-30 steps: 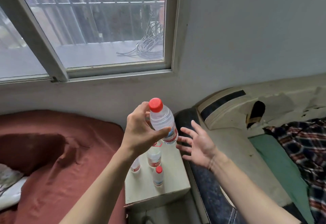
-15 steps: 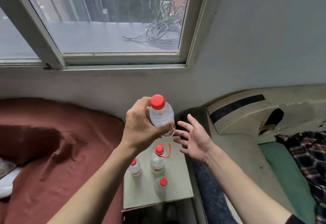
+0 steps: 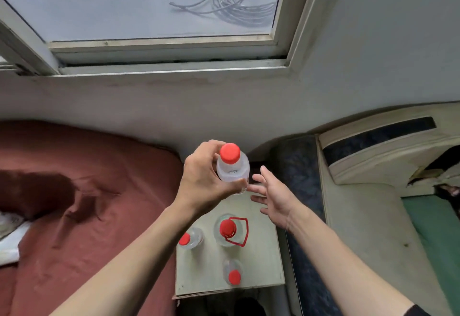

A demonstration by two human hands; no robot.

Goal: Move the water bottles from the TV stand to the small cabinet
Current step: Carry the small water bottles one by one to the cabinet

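Holding: the left hand (image 3: pixel 206 181) grips a clear water bottle (image 3: pixel 232 170) with a red cap, fingers curled round its body, upright in the air over the far end of the small cabinet (image 3: pixel 261 261).
Right hand: the right hand (image 3: pixel 275 197) hovers just beside the bottle with fingers spread, gripping nothing.
Already placed: three red-capped bottles stand on the cabinet top: a small one (image 3: pixel 190 237) at the left, a larger one with a red carry loop (image 3: pixel 230 229) in the middle, another small one (image 3: pixel 232 272) near the front edge.
Step in hand: probably setting this bottle down on the bare far end.
Risk, crowding: lowering too near the looped bottle could knock it over.
Risk, edges: the top is narrow, with a red bed (image 3: pixel 87 191) on one side and a dark gap on the other; a bottle set off-centre may tip off.
Risk, grip: the smooth plastic could slip if released before the base sits flat.
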